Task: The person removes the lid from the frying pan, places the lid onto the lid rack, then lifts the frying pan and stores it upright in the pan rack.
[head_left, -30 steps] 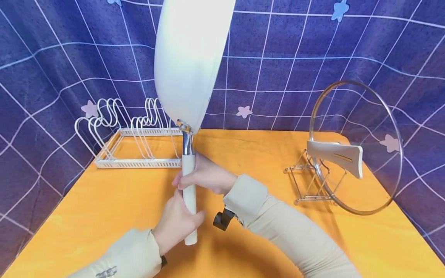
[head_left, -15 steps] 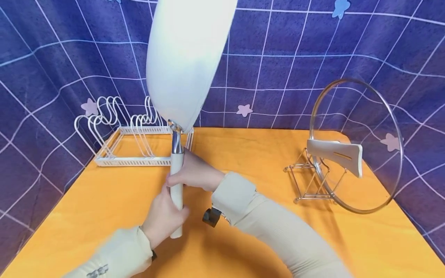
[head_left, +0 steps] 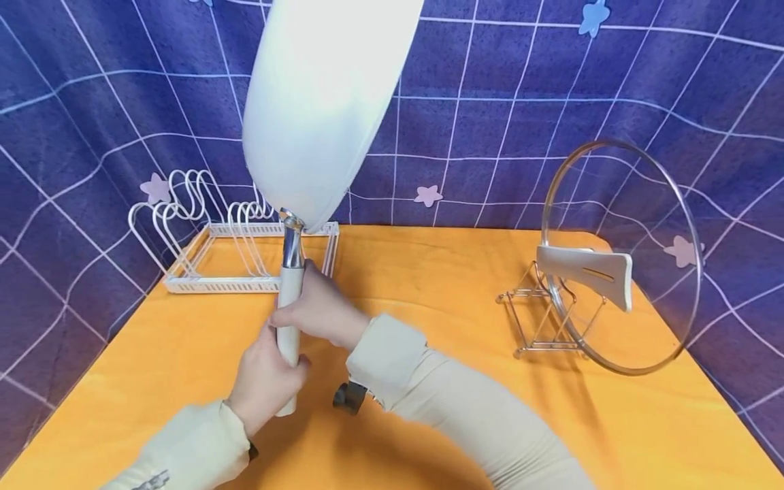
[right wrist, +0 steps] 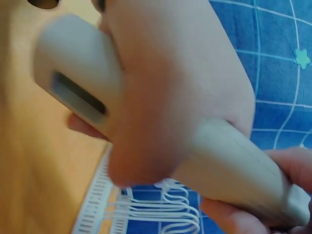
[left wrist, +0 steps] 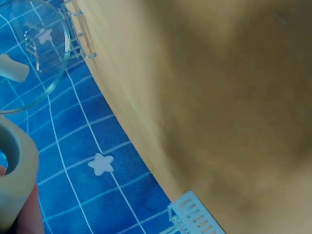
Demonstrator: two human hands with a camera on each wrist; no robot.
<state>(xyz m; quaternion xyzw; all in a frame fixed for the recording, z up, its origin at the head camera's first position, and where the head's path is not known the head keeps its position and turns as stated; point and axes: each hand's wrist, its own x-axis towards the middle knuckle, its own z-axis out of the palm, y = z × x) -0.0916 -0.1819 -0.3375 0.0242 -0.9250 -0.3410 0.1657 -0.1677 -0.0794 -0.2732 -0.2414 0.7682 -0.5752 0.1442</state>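
A large white pan [head_left: 318, 116] stands up on its side in the air, its top cut off by the head view's upper edge. Its cream handle [head_left: 290, 286] joins it through a shiny metal neck and points down. My right hand [head_left: 321, 309] grips the upper handle just below the neck. Below it, my left hand [head_left: 263, 381] wraps round the lower part, with the handle's end sticking out underneath. In the right wrist view, a dark slot shows near the end of the handle [right wrist: 53, 63]. The left wrist view catches only the handle's end [left wrist: 27, 165].
Behind and left of the hands stands a white rack [head_left: 214, 284] with upright wire loops, partly covered by the pan. On the right, a glass lid [head_left: 689, 327] with a metal rim leans upright in a small wire stand [head_left: 545, 347]. A blue gridded curtain [head_left: 490, 129] backs the orange table [head_left: 416, 272].
Both hands have moved left, carrying the pan with its handle towards the rack's front. The pan's top leans further right. Rack and lid have stayed put.
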